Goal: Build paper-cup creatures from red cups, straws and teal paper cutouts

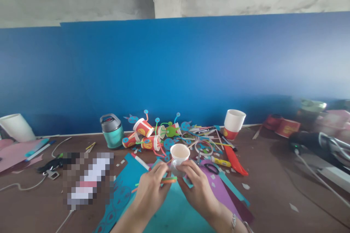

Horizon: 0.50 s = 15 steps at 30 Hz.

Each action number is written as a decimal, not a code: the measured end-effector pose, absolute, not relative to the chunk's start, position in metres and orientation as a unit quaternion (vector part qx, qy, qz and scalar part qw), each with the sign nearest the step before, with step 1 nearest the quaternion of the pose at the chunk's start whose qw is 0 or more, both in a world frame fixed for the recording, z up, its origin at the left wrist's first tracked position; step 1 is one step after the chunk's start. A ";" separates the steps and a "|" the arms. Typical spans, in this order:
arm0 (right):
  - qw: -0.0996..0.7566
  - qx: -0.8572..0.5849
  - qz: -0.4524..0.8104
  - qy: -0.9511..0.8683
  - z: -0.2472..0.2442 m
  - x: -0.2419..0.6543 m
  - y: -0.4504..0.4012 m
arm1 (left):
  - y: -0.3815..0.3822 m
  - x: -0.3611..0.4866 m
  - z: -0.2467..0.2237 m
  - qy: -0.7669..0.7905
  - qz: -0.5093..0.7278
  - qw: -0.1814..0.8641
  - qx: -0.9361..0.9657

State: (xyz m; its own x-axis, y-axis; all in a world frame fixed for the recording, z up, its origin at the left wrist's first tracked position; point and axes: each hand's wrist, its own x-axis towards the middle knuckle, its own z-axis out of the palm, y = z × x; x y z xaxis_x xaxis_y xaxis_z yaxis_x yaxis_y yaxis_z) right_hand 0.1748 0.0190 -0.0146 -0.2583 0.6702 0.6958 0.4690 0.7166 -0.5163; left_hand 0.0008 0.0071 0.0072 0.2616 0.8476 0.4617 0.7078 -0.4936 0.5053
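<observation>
My left hand point(153, 184) is closed around thin orange and green drinking straws point(169, 180), whose ends stick out on both sides of it. My right hand point(195, 185) pinches a pale, round, greyish piece point(177, 167) that looks like a roll of clear tape; its exact kind is unclear. The fingertips of my left hand come close to the same piece. Just behind both hands stands an upright white paper cup point(179, 150). Beneath them lies a sheet of teal paper point(175, 207), with purple paper point(218, 193) to its right.
Decorated red paper cups point(143, 127) lie heaped at the back with straws and blue paper cutouts. A teal jar point(112, 133) stands left of them, and stacked cups point(233, 123) stand right. Scissors point(210, 168), a glue stick point(221, 162), a marker point(140, 162) and paper scraps surround the sheets.
</observation>
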 end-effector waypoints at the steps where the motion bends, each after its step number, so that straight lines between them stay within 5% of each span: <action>1: 0.491 -0.363 0.111 -0.784 -0.015 0.175 0.019 | 0.007 0.001 0.008 0.494 0.353 0.119 0.786; 9: 0.497 -0.391 0.192 -0.750 -0.013 0.175 0.022 | 0.015 -0.002 0.013 0.503 0.374 0.233 0.744; 15: 0.498 -0.398 0.206 -0.742 -0.015 0.174 0.021 | 0.012 -0.004 0.018 0.487 0.372 0.223 0.758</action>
State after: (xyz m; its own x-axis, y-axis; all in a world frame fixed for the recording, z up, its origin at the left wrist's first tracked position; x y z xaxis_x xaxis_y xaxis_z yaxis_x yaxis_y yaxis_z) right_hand 0.1741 0.0210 -0.0147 -0.1869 0.7957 0.5761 0.3851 0.5988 -0.7022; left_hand -0.0042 0.0122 0.0177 0.2489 0.9046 0.3462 0.5730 -0.4256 0.7003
